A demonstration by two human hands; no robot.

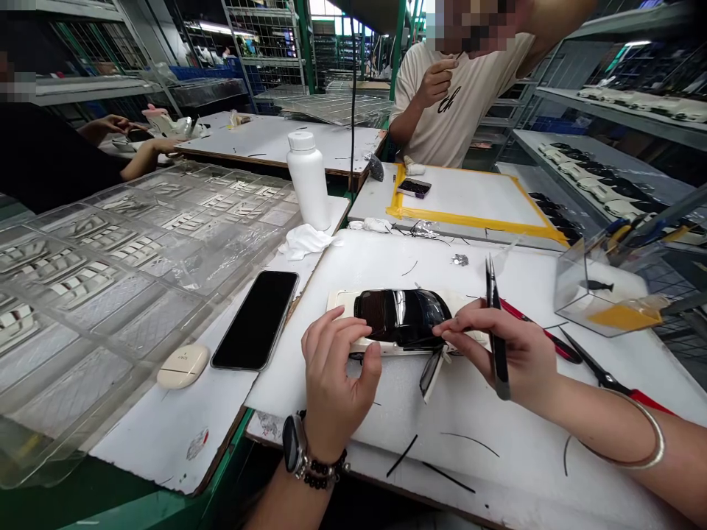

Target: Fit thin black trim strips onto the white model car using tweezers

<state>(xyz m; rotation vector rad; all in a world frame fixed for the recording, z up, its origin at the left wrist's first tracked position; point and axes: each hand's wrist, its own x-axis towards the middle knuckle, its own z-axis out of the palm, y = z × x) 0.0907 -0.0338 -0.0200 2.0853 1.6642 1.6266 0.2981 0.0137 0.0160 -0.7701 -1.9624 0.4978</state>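
Note:
A white model car [398,321] with a black glossy roof lies on the white work board [497,442], one door hanging open toward me. My left hand [336,379] grips the car's rear side, thumb against the body. My right hand [511,352] holds black tweezers [496,324] upright in the palm, while its fingertips pinch at the roof edge above the open door. Thin black strips lie scattered on the board near my wrists.
A black phone [256,318] and white earbud case [183,365] lie left, beside clear trays of parts [99,258]. Also here: a white bottle [308,179], a cloth [305,241], red-handled scissors [607,379] and a clear box [596,287]. One person sits opposite, another at far left.

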